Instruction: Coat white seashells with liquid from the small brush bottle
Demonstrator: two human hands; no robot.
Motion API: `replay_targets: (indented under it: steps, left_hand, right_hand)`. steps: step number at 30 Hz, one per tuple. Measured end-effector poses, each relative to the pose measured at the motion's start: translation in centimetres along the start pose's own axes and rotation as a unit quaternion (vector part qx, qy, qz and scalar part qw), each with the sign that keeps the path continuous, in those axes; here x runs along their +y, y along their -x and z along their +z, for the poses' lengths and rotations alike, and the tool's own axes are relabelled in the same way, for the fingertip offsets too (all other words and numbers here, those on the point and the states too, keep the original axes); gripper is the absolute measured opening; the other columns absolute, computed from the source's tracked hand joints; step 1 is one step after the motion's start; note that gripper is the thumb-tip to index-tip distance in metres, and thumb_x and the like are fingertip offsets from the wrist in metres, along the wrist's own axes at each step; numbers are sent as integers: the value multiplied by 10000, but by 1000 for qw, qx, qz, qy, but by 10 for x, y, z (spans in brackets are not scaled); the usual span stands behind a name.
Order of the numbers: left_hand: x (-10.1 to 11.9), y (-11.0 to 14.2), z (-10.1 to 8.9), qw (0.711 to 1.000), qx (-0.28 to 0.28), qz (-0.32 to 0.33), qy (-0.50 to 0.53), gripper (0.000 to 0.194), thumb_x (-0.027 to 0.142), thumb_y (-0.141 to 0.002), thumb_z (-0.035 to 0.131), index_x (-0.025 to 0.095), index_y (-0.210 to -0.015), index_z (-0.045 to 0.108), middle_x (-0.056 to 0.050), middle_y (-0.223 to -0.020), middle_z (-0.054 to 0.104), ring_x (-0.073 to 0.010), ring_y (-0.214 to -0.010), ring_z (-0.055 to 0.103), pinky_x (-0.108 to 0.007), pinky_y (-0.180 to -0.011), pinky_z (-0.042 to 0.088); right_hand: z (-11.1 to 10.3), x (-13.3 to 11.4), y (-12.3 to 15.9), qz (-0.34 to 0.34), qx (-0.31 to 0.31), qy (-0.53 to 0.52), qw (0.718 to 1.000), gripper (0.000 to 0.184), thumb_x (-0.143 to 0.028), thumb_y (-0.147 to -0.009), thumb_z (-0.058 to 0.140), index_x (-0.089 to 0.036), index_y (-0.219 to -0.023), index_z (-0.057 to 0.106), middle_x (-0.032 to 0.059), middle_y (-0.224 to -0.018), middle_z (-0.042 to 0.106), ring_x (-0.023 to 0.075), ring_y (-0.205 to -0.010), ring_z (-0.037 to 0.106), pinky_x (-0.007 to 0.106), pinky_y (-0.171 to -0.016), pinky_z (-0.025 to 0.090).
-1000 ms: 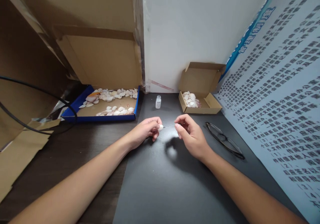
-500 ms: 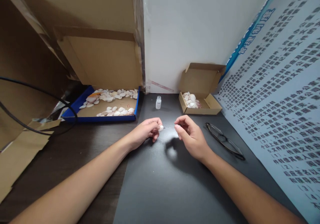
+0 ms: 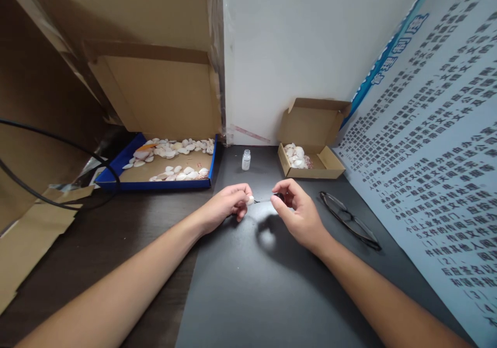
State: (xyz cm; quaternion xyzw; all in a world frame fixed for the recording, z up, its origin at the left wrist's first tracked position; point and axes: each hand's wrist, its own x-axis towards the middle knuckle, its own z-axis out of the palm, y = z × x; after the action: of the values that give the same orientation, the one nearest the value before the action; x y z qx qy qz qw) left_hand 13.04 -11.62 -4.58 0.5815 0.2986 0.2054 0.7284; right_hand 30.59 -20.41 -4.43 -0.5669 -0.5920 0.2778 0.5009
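Note:
My left hand [image 3: 229, 203] pinches a small white shell [image 3: 250, 200] between thumb and fingertips, above the dark tabletop. In my right hand [image 3: 295, 208], thumb and fingers hold a black brush cap [image 3: 279, 197], partly hidden by the fingers. From it a thin, faint stem reaches left, and its dark tip [image 3: 257, 201] is beside the shell; whether they touch I cannot tell. Beyond the hands stands a small clear bottle [image 3: 246, 160], upright and uncapped, with a white label.
At the left, a blue-edged tray [image 3: 155, 185] holds many shells. An open cardboard box [image 3: 322, 171] with white shells stands at the back right. Eyeglasses [image 3: 349, 218] lie right of my right hand. A black cable [image 3: 58, 135] loops at far left.
The black cap has turned slightly and shows more between my right fingers. The brush tip has shifted slightly downward beside the shell. My left hand stays nearly still.

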Motion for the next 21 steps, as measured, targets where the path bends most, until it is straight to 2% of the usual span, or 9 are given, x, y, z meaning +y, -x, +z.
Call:
replay_targets:
  steps: [7,14,21]
  left_hand:
    - [0,-1,0,1000,4,2,3,114,250,-768,526,175,-717,458,54,-575,406,-73,-496,445,-179,-489,356]
    - [-3,-3,1,1000,10,9,17,124,244,-774,541,182,-725,446,65,-555,392,-69,-480,418,-173,-463,347]
    - [-2,-4,-5,1000,-15,2,27,131,257,-782,561,184,-739,461,57,-562,432,-72,-484,437,-174,-457,358]
  right_hand:
    - [0,5,1,6,-3,-14,1000,162,-346,-903,514,-186,-933,512,-34,-697,458,93,-588,440,235,-576,361]
    - [14,23,-8,1,26,-45,999,204,-365,-933,467,-182,-937,556,-35,-663,437,89,-545,397,224,-532,330]
    - [15,25,-12,-12,43,-41,998,253,-395,-956,454,-181,-929,585,-38,-618,411,94,-547,393,225,-536,336]
